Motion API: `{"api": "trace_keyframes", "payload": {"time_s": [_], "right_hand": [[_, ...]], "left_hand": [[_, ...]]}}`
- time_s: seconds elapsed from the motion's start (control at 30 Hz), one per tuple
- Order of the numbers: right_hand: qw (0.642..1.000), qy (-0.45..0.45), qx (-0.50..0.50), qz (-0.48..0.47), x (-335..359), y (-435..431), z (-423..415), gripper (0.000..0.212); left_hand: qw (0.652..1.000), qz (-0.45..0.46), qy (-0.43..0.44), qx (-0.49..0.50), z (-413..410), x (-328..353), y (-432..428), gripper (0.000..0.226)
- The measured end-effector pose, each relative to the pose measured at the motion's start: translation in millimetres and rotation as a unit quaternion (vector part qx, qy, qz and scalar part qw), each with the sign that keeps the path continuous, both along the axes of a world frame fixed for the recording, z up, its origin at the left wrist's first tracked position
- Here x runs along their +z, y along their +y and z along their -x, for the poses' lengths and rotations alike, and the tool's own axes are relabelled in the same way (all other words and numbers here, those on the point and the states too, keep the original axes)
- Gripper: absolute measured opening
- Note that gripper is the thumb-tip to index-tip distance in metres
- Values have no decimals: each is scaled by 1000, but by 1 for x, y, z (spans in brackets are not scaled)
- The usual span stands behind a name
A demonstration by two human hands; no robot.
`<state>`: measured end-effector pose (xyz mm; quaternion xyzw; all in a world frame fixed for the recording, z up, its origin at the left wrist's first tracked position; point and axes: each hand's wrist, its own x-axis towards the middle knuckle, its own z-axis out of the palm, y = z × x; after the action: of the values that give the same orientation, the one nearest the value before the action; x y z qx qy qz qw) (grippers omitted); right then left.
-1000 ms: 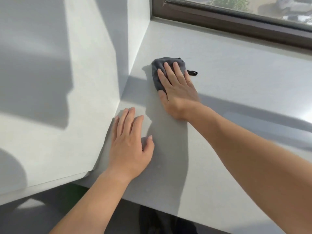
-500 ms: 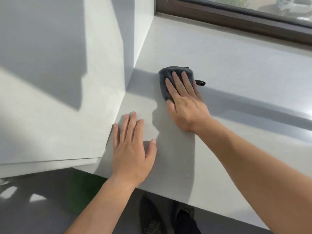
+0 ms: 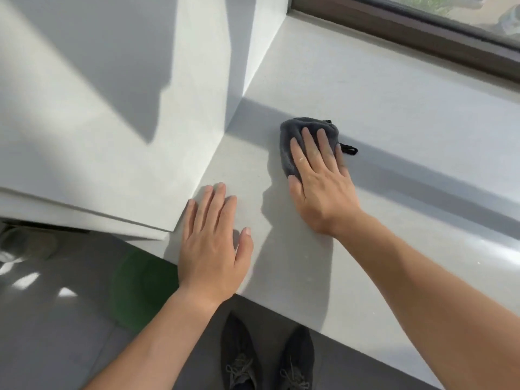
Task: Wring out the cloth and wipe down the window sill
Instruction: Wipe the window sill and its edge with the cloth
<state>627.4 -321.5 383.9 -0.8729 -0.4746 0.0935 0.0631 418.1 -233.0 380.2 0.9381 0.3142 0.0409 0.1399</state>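
Note:
A bunched dark grey cloth [image 3: 292, 136] with a small black hanging loop lies on the wide pale grey window sill [image 3: 394, 114], a little out from the left wall corner. My right hand [image 3: 320, 178] presses flat on the cloth, fingers spread over it, palm behind it on the sill. My left hand [image 3: 216, 243] rests flat and bare on the sill near its front left corner, fingers together, holding nothing. Most of the cloth is covered by my right fingers.
A white wall reveal [image 3: 264, 38] closes the sill on the left. A dark brown window frame [image 3: 408, 32] runs along the back. Below the sill's front edge are a green round object [image 3: 140, 285] on the floor and my dark shoes [image 3: 267, 356].
My right hand has drawn the cloth back toward me along the sill, away from the window frame. My left hand stays planted at the front left corner. The view has tilted downward.

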Motion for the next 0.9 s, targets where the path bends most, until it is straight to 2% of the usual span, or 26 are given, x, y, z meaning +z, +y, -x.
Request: {"api": "trace_keyframes", "payload": {"time_s": [0.07, 0.13, 0.17, 0.27, 0.33, 0.43, 0.53, 0.63, 0.8, 0.9], "right_hand": [[998, -4, -57, 22, 2, -29, 3, 68], [996, -17, -86, 35, 3, -18, 10, 69], [997, -10, -66, 31, 4, 1, 13, 68], [997, 18, 79, 16, 3, 63, 24, 65], [992, 23, 119, 21, 3, 69, 20, 64], [997, 11, 77, 6, 2, 14, 8, 64], [999, 11, -27, 19, 5, -50, 4, 67], [996, -7, -81, 38, 4, -52, 26, 69], [996, 23, 82, 26, 4, 8, 65, 68], [996, 29, 82, 18, 5, -29, 63, 67]], "left_hand": [[1000, -3, -6, 2, 1, -1, -2, 60], [1000, -8, -9, 5, -2, -1, -2, 61], [1000, -9, -11, 8, -3, -1, -2, 61], [1000, -27, -5, 6, -2, -3, 0, 61], [999, -32, -3, 0, -1, -3, 1, 60], [1000, -8, 4, 2, 0, -1, 0, 59], [1000, 5, 7, -13, 8, 2, -4, 58], [1000, 1, 10, -5, 29, 0, -13, 59], [1000, 18, -19, -2, 42, -4, -13, 63], [999, 31, -24, -29, 47, -4, -11, 64]]}}
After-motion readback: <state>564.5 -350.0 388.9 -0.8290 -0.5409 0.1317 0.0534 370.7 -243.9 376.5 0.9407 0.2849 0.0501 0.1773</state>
